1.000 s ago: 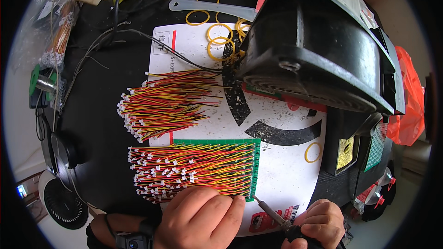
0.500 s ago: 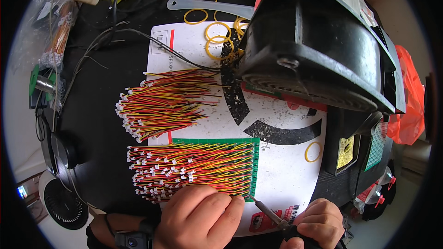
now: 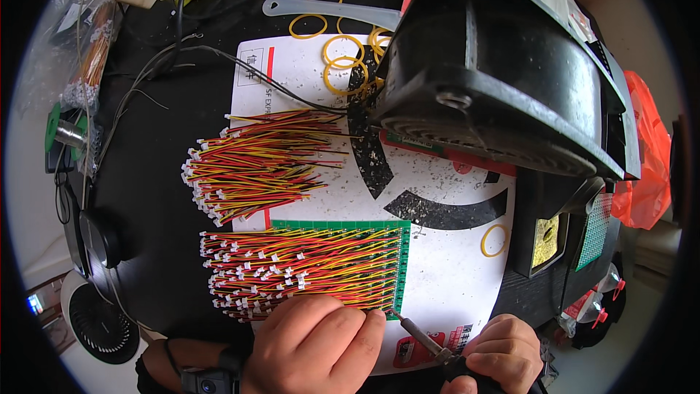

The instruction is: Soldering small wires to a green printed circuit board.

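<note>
A soldering iron (image 3: 421, 336) is in my right hand (image 3: 504, 355), its fingers wrapped round the dark handle. The tip points up and left and meets the lower right corner of a green circuit board (image 3: 402, 255). My left hand (image 3: 313, 344) lies over the board's near edge, fingers curled and pressed together, fingertips beside the iron's tip. Whatever they pinch is hidden. Rows of red, yellow and black wires (image 3: 321, 266) run leftward from the board's right edge, ending in white plugs. A loose bundle of similar wires (image 3: 255, 164) lies just beyond the board.
A large black fan (image 3: 503, 80) looms over the back right of the white printed sheet (image 3: 452, 263). Yellow rubber bands (image 3: 345, 76) lie at the back. To the right sits a yellow sponge (image 3: 546, 241) in a holder; a solder spool (image 3: 71, 133) stands far left.
The soldering iron's tip has shifted very slightly left at the board's corner. Both hands stay almost in place.
</note>
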A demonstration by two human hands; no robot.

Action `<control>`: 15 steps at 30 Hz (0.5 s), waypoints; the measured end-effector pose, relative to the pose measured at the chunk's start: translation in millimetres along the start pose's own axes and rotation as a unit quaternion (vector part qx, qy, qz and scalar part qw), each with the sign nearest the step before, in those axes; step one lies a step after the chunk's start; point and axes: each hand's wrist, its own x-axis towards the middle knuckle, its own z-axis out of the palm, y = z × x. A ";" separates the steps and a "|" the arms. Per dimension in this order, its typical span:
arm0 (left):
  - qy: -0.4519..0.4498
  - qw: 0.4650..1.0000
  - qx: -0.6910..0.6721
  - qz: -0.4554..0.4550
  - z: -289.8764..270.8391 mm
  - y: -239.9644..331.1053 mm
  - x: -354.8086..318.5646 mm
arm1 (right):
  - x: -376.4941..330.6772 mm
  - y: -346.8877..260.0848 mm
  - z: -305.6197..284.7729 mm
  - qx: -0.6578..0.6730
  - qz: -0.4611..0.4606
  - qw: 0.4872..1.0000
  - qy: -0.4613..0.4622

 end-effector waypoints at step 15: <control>-0.007 1.000 -0.002 0.000 -1.1 0.9 0.8 | 22.2 1.5 4.0 0.093 -0.099 0.990 0.023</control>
